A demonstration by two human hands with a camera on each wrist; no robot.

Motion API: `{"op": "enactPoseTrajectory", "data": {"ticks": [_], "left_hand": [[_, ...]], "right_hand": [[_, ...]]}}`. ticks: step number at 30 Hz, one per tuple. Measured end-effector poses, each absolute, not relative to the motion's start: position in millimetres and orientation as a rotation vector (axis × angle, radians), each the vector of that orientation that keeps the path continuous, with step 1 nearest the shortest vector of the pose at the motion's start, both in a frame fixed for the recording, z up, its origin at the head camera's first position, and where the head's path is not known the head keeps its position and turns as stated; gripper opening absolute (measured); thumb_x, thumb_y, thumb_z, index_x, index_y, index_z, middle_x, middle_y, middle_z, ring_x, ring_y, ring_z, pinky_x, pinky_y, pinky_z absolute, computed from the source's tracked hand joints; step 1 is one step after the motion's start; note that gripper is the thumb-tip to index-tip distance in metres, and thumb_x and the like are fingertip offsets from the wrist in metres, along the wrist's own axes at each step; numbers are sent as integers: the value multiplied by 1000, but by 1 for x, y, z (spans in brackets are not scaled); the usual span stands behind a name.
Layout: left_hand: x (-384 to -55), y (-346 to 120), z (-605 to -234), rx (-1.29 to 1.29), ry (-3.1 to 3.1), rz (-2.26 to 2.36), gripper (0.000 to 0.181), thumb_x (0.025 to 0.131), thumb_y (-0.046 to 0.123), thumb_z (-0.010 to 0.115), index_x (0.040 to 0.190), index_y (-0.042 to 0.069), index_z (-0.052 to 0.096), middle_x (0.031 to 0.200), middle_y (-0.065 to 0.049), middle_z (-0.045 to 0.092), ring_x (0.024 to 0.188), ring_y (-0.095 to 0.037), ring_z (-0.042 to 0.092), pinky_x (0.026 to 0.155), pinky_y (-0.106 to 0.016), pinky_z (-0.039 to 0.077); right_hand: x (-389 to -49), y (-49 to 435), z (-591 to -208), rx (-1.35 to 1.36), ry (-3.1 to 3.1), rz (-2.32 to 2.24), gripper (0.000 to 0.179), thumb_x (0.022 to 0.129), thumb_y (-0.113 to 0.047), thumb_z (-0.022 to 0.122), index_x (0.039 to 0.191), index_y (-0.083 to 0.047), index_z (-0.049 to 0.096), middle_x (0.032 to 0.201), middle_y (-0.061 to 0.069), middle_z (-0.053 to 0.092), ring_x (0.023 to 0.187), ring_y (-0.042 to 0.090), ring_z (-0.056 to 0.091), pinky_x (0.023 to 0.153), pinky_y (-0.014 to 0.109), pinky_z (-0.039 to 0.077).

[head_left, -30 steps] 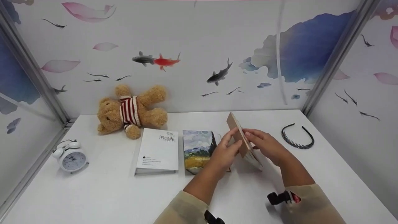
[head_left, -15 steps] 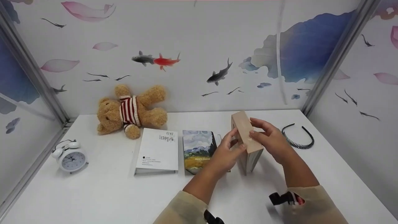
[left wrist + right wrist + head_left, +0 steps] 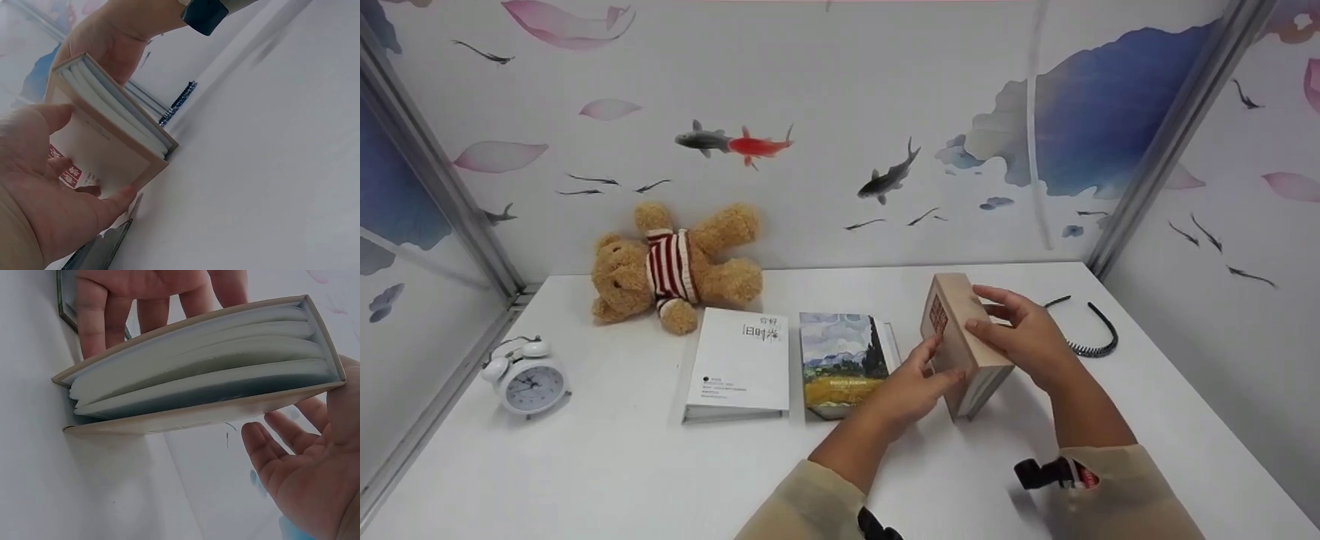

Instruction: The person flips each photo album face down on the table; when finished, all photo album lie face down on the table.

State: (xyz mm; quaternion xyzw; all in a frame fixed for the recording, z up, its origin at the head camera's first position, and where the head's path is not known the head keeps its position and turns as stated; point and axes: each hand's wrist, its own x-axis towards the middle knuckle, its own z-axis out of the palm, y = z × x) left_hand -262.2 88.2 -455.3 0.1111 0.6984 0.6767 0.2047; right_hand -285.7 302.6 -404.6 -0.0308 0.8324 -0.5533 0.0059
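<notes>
A beige photo album [image 3: 979, 326] stands on edge on the white table, spine up and slightly tilted. Its front cover, with a red printed patch, faces left. My left hand [image 3: 911, 390] touches that cover with spread fingers. My right hand [image 3: 1027, 337] holds the album near the spine, its thumb on the spine and other fingers behind the far cover. The right wrist view shows thick album pages [image 3: 191, 365] between the covers. Left of my hands lies a photo album with a painted landscape cover [image 3: 840, 360], beside a white album [image 3: 742, 360].
A teddy bear [image 3: 675, 266] in a striped sweater lies against the back wall. The white alarm clock [image 3: 532, 382] stands at the left. A black toothed headband [image 3: 1099, 345] lies behind my right hand. Patterned panels enclose the table.
The beige album has turned and shifted right, bringing its spine and red-patched front cover into view. My left hand has slid lower along the cover; my right hand moved slightly right.
</notes>
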Motion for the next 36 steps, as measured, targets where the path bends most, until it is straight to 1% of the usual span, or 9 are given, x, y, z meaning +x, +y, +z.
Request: {"op": "enactPoseTrajectory", "data": {"ticks": [4,11,17,20,22,24,29,31,36], "left_hand": [[-261,90,-458,306,1932,1874,77,101,40,71,168,31,34,175,-12,33,162,-38,34,129,-56,37],[-260,92,-461,317,1944,1851,75,101,39,71,167,29,37,173,-19,36,162,-37,34,133,-56,30],[-260,93,-461,312,1906,1874,78,102,32,70,169,17,33,176,-18,30,166,-36,25,136,-52,25],[-260,93,-461,342,1939,1844,77,102,27,70,168,14,35,178,-15,27,167,-35,23,136,-51,22],[-260,94,-461,353,1995,1797,76,99,26,72,167,15,38,179,-12,25,167,-33,23,137,-50,21],[-259,95,-461,358,2029,1767,77,97,25,74,166,15,41,180,-10,23,167,-33,21,137,-50,19],[-259,95,-460,344,2027,1749,75,98,27,73,165,16,42,181,-9,18,169,-31,18,138,-49,16],[-259,95,-460,332,2026,1742,74,99,28,72,166,18,42,181,-8,20,169,-29,19,138,-49,16],[-259,95,-460,313,2046,1743,72,101,29,70,167,22,40,179,-5,28,168,-26,23,138,-49,19]], "right_hand": [[-286,308,-406,-86,2655,-1685,75,95,-44,81,161,-25,51,161,18,52,133,34,62,86,23,63],[-287,315,-406,-126,2653,-1735,71,96,-40,81,159,-20,54,165,12,50,141,36,58,88,21,63],[-288,317,-409,-68,2661,-1692,75,96,-46,80,161,-22,51,172,10,42,143,36,57,87,21,63],[-288,320,-410,-47,2667,-1687,76,95,-47,81,160,-22,52,172,9,41,148,38,55,87,21,63],[-290,322,-412,-36,2695,-1654,77,95,-47,81,160,-20,52,172,10,42,151,38,51,91,20,61],[-291,326,-414,-7,2730,-1601,78,94,-48,81,160,-19,52,171,11,43,154,38,48,99,24,59],[-298,334,-425,83,2750,-1519,78,96,-48,79,161,-17,50,170,11,45,160,35,41,125,43,44],[-300,336,-430,100,2734,-1524,75,98,-44,77,161,-15,50,170,12,45,160,35,40,128,48,39],[-303,339,-442,109,2709,-1512,71,101,-37,74,162,-12,47,170,16,44,161,35,38,131,51,34]]}}
